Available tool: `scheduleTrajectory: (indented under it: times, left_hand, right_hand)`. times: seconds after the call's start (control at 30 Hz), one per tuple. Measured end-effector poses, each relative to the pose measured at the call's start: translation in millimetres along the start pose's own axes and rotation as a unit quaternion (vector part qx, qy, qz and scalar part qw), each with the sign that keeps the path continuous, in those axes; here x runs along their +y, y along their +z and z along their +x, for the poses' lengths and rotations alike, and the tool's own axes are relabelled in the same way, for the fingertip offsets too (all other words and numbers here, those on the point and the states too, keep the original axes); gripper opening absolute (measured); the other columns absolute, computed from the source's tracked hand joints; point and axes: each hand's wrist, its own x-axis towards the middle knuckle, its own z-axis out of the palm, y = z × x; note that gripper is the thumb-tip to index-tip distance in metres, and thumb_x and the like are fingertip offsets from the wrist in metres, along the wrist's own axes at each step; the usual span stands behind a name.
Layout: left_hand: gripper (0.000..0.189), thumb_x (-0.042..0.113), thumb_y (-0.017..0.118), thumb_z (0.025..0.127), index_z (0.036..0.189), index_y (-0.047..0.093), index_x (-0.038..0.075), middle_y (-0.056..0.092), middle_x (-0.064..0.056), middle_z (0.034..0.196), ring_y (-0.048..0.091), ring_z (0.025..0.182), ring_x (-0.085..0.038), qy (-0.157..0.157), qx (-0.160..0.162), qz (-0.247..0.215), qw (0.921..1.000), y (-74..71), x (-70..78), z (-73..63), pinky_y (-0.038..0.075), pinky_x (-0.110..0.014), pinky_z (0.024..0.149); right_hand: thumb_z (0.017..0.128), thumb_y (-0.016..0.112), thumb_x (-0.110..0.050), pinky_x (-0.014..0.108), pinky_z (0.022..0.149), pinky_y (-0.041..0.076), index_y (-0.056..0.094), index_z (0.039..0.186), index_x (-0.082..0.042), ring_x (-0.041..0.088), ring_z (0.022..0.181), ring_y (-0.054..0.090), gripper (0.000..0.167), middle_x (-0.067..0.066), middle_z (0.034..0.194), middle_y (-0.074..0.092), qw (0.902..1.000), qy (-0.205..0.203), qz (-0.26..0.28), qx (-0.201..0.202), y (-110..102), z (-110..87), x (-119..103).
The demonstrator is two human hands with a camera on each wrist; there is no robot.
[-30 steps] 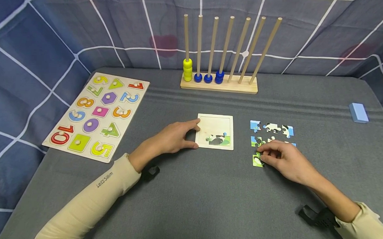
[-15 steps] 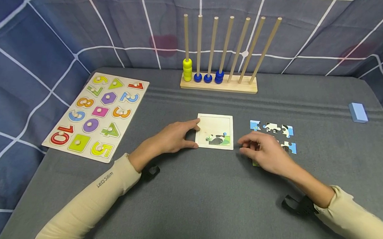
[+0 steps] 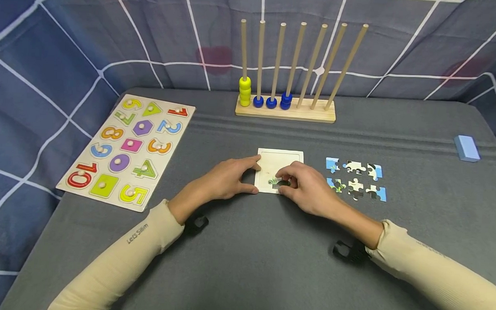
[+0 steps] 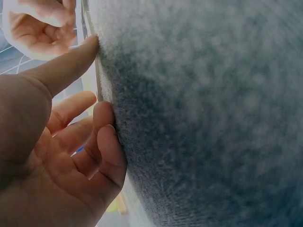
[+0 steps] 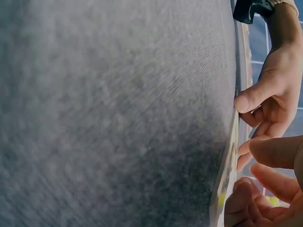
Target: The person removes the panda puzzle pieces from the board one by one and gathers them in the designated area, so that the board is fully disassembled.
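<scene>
In the head view, a square wooden puzzle tray (image 3: 268, 157) lies flat on the table, with panda jigsaw pieces in its lower part. My left hand (image 3: 226, 177) rests at the tray's left edge, thumb at the near corner and fingertips farther up; in the left wrist view the thumb (image 4: 71, 68) touches the edge. Over the tray's lower right, my right hand (image 3: 310, 189) pinches a jigsaw piece, mostly hidden by its fingers. Several loose panda jigsaw pieces (image 3: 355, 186) lie in two rows right of the tray.
A number and shape peg board (image 3: 127, 153) lies at the left. Behind the tray stands a wooden bead counting stand (image 3: 308, 114) with upright rods and yellow and blue beads. A light blue block (image 3: 467, 148) sits at the far right. A checked curtain (image 3: 174, 38) backs the table.
My right hand has picked up the nearest green jigsaw piece from beside the two rows and moved left over the tray. My left hand has stayed at the tray's edge.
</scene>
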Motion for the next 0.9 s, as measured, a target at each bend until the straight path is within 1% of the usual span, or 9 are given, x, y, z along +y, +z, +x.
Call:
scheduleTrajectory:
  times: [0.23, 0.57, 0.7, 0.9]
  left_hand:
    - [0.060, 0.031, 0.077, 0.087, 0.137, 0.056, 0.006, 0.040, -0.012, 0.153, 0.043, 0.137, -0.027, 0.004, 0.001, 0.000, 1.0000, -0.5, 1.8, -0.2, 0.034, -0.041, 0.109]
    - [0.063, 0.031, 0.078, 0.087, 0.140, 0.053, 0.005, 0.044, -0.012, 0.150, 0.043, 0.136, -0.027, 0.008, 0.005, 0.001, 1.0000, -1.1, 1.7, -0.4, 0.033, -0.041, 0.110]
    - [0.063, 0.031, 0.077, 0.087, 0.139, 0.053, 0.005, 0.045, -0.013, 0.150, 0.043, 0.136, -0.027, 0.010, 0.007, 0.002, 0.9999, -0.2, 1.2, 0.0, 0.034, -0.041, 0.110]
    - [0.063, 0.031, 0.077, 0.088, 0.140, 0.053, 0.006, 0.044, -0.012, 0.151, 0.042, 0.137, -0.026, 0.003, 0.003, 0.001, 1.0000, 0.3, 1.6, 0.1, 0.034, -0.041, 0.110]
  right_hand:
    - [0.084, 0.076, -0.007, 0.034, 0.064, 0.039, 0.072, 0.109, -0.002, 0.014, 0.070, 0.051, 0.025, 0.005, 0.087, 0.058, 0.9997, 0.026, -0.003, -0.002, 0.6, 1.6, 6.7]
    - [0.083, 0.076, -0.004, 0.034, 0.063, 0.037, 0.073, 0.112, -0.001, 0.016, 0.071, 0.049, 0.029, 0.005, 0.087, 0.056, 0.9995, 0.023, -0.015, -0.014, 2.0, 5.7, 7.5]
    - [0.083, 0.076, -0.004, 0.034, 0.064, 0.037, 0.074, 0.110, -0.001, 0.017, 0.071, 0.049, 0.028, 0.005, 0.086, 0.056, 0.9995, 0.022, -0.017, -0.014, 2.0, 5.9, 8.0]
    - [0.082, 0.077, -0.005, 0.034, 0.065, 0.039, 0.074, 0.107, -0.001, 0.017, 0.072, 0.051, 0.025, 0.005, 0.086, 0.057, 0.9995, 0.025, -0.014, -0.013, 1.8, 5.5, 8.9]
